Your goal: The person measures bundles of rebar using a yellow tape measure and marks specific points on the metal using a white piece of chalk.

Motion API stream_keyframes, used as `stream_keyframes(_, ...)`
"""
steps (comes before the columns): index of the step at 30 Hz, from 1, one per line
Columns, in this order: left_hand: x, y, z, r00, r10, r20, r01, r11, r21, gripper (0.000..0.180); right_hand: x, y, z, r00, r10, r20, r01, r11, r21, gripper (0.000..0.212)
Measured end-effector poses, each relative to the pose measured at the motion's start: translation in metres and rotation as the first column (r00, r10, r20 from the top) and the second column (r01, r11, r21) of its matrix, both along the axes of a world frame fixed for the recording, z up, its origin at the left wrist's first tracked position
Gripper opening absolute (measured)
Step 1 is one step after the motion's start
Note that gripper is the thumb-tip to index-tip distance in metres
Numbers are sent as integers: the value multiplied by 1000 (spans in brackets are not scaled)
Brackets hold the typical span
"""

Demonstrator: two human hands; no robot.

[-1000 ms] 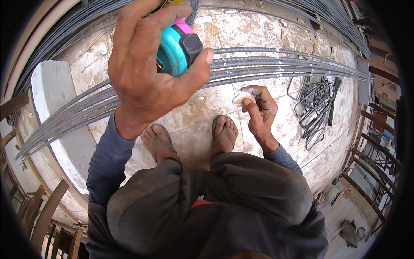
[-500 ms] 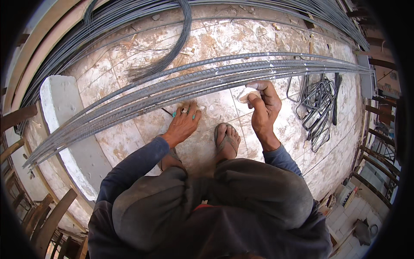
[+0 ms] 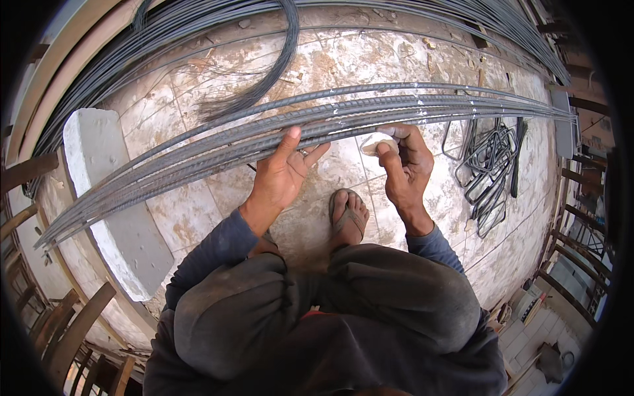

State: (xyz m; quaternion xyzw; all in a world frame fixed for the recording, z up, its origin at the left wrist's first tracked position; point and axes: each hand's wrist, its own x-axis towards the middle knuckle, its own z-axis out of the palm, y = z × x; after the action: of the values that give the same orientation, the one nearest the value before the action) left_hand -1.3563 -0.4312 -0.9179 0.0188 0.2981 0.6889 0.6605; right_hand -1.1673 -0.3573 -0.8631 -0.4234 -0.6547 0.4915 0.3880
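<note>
A bundle of ribbed steel rebars (image 3: 264,125) stretches across in front of me, with short white marks on several bars. My left hand (image 3: 281,175) is turned palm up at the bundle's near side. Its thumb overlaps the nearest bars, and its fingers are spread apart, one with a ring; nothing shows in the palm. In my right hand (image 3: 409,165), a pale, flat lump that looks like chalk (image 3: 378,144) is pinched between thumb and fingers, close beside the nearest rebar. Whether the lump touches the bar I cannot tell.
A concrete block (image 3: 125,211) lies under the bundle's left part. Bent steel stirrups (image 3: 485,168) are heaped on the dusty tiled floor at right. Beyond the bundle are a looped hank of thin wire (image 3: 287,53) and more long bars (image 3: 218,30). My sandalled feet (image 3: 347,218) are between my hands.
My left hand has risen from near the floor to the bundle and turned palm up, its fingers spreading. My right hand keeps the pale lump in almost the same place.
</note>
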Motion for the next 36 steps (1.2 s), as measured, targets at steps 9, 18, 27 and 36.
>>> stream_keyframes(9, 2, 0, -9, 998, 34, -60, -33, 999, 6, 42, -14, 7, -10, 973, -68, 220, 23, 980, 198, 21)
stream_keyframes(18, 1, 0, -8, 1000, -4, -4, 4, 1000, 25, 43, -38, 18, -13, 931, -126, 343, -64, 869, 491, 26)
stream_keyframes(27, 0, -1, -11, 1000, -1, 24, 0, 999, 39, 43, -46, 22, -2, 901, -106, 422, -155, 827, 540, 27)
stream_keyframes(36, 1, -3, -17, 996, 29, 86, -33, 998, 45, 35, -31, -7, 2, 885, -68, 461, -138, 908, 397, 22)
